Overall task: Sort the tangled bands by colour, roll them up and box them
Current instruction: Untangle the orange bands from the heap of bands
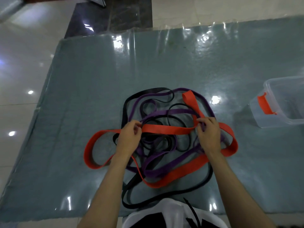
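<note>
A tangle of bands lies in the middle of the blue-grey mat (82, 89): a wide red band (164, 129), purple bands (177, 111) and thin and wide black bands (125, 111). My left hand (129, 137) pinches the red band at its left part. My right hand (209, 134) pinches the same red band at a fold, where a purple strand also passes under the fingers. The stretch of red band between the hands is pulled straight. The other bands lie looped under and around it.
A clear plastic box (283, 102) with an orange latch (265, 103) stands open at the mat's right edge. Glossy tiled floor (24, 63) surrounds the mat. My white clothing (171, 209) shows at the near edge.
</note>
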`<state>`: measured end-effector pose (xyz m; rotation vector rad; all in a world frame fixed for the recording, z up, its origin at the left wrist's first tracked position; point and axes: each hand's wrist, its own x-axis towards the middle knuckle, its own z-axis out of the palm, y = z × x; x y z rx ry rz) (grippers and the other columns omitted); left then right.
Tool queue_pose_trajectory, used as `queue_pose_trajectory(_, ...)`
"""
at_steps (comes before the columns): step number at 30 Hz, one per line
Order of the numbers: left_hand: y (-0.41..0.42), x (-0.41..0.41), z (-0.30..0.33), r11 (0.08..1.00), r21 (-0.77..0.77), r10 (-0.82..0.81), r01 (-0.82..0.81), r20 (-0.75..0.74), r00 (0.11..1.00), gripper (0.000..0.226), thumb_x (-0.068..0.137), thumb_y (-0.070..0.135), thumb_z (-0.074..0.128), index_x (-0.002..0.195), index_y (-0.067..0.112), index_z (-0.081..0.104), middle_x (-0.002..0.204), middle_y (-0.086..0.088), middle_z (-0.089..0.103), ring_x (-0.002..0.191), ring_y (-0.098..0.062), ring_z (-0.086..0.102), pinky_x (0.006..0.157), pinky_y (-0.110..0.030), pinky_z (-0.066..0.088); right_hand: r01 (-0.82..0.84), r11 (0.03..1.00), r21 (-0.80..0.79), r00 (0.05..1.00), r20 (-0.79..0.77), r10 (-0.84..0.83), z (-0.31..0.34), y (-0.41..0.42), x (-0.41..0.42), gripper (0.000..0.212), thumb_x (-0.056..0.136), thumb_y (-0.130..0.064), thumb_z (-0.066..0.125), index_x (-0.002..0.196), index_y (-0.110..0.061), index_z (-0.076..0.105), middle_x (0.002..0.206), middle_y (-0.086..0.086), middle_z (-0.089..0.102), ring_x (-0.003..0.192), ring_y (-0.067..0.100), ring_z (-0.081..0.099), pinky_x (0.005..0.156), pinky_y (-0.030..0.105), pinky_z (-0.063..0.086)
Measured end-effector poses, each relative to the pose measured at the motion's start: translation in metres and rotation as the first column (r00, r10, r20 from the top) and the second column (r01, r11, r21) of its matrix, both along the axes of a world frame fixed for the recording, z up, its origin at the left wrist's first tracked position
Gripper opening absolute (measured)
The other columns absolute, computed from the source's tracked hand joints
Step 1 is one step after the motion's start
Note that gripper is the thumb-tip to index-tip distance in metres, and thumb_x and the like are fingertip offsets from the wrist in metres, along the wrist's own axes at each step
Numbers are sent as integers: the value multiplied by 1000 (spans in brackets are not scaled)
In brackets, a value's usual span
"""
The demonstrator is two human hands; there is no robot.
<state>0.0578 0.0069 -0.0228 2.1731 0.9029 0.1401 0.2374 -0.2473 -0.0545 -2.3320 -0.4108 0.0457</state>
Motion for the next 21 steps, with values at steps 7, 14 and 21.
queue_pose_trajectory(7,-1,9,-28,997,-74,-40,26,-199,979,43,103,22,65,145,14,56,136,-5,54,117,-26,62,102,-44,54,-261,950,-173,937,-280,207,-8,50,19,37,104,-14,60,140,-4,63,140,13,60,121,30,63,103,37,49)
queue_pose_trajectory(14,7,11,-32,996,-78,-46,34,-153,987,42,97,11,70,138,18,64,124,4,61,108,-17,64,90,-28,51,-337,809,-481,903,-407,134,-20,106,30,55,93,-55,69,123,-9,66,126,12,68,120,34,64,91,41,52)
queue_pose_trajectory(21,7,9,-27,995,-101,-22,24,14,1000,42,95,9,74,133,25,66,118,14,61,95,5,59,87,-20,52,-312,840,-443,926,-338,166,-27,113,30,22,92,-32,71,99,-11,70,99,8,74,99,31,72,80,38,56)
